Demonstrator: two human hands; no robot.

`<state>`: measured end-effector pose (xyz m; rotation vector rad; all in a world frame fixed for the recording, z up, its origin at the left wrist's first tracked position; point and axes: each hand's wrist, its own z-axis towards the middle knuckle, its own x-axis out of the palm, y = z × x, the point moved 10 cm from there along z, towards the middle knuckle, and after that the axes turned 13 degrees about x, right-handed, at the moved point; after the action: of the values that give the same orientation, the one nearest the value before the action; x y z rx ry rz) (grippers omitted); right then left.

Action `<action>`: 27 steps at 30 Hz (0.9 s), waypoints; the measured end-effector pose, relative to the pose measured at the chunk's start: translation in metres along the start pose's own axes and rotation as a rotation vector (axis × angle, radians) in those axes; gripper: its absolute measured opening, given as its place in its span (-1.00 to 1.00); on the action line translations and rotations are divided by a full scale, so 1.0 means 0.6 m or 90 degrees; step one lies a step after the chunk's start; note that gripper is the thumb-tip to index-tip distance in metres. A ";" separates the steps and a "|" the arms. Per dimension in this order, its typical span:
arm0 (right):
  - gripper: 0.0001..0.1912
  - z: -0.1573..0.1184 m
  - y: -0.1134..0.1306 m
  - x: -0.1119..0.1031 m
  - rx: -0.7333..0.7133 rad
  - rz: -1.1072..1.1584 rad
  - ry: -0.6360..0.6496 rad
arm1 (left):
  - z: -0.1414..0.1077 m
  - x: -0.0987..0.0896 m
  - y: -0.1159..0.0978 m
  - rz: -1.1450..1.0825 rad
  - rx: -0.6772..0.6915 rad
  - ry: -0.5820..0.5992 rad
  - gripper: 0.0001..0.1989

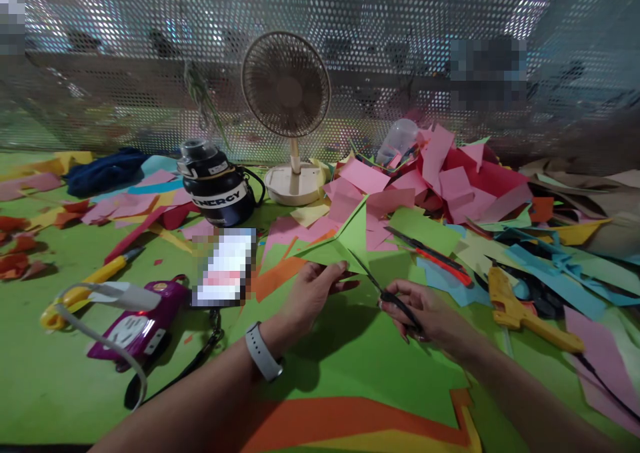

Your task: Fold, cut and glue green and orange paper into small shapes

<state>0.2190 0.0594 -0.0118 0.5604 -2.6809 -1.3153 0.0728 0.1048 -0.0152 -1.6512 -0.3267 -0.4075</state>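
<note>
A folded piece of light green paper [354, 231] is pinched between the thumb and fingers of my left hand [313, 291], which wears a pale watch band on its wrist. To its right, my right hand [413, 309] is closed round the dark handles of a pair of scissors [373, 279]. The scissor blades point up and left, and their tips lie at the lower part of the green paper. Below both hands spread large green sheets [370, 363] over orange and yellow ones.
A fan [295, 183] and a dark bottle [220, 189] stand at the back. On the left lie a phone [225, 266], a purple power strip [143, 326] and a yellow cutter [107, 269]. Pink scraps [460, 186], a red-and-black cutter [440, 259] and a yellow glue gun [525, 316] are at the right.
</note>
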 end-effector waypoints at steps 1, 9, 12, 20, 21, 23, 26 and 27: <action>-0.46 0.000 0.000 0.000 0.001 0.001 0.001 | -0.001 -0.003 0.000 0.001 -0.006 -0.017 -0.71; -0.48 -0.005 0.009 0.001 -0.004 0.030 -0.006 | 0.000 -0.009 0.005 0.007 -0.016 -0.033 -0.73; -0.46 -0.003 0.004 0.000 0.004 0.029 -0.008 | 0.000 -0.010 0.007 0.016 -0.015 -0.023 -0.74; -0.43 -0.002 0.003 0.002 -0.006 0.013 -0.005 | -0.004 0.005 0.004 0.040 -0.007 0.025 -0.73; -0.43 -0.002 0.004 0.004 -0.008 0.012 0.000 | -0.004 0.004 0.004 0.039 -0.007 0.021 -0.74; -0.45 -0.003 0.006 0.009 -0.013 0.012 0.012 | -0.004 0.002 0.005 0.041 -0.011 0.010 -0.75; -0.47 -0.002 0.004 0.012 -0.012 0.021 0.026 | -0.005 0.000 0.004 0.045 -0.014 -0.001 -0.74; -0.47 -0.001 0.002 0.012 -0.009 0.023 0.026 | -0.005 0.000 0.004 0.048 -0.013 0.003 -0.74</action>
<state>0.2122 0.0570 -0.0106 0.5290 -2.6347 -1.2971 0.0737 0.1016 -0.0168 -1.6765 -0.2569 -0.3579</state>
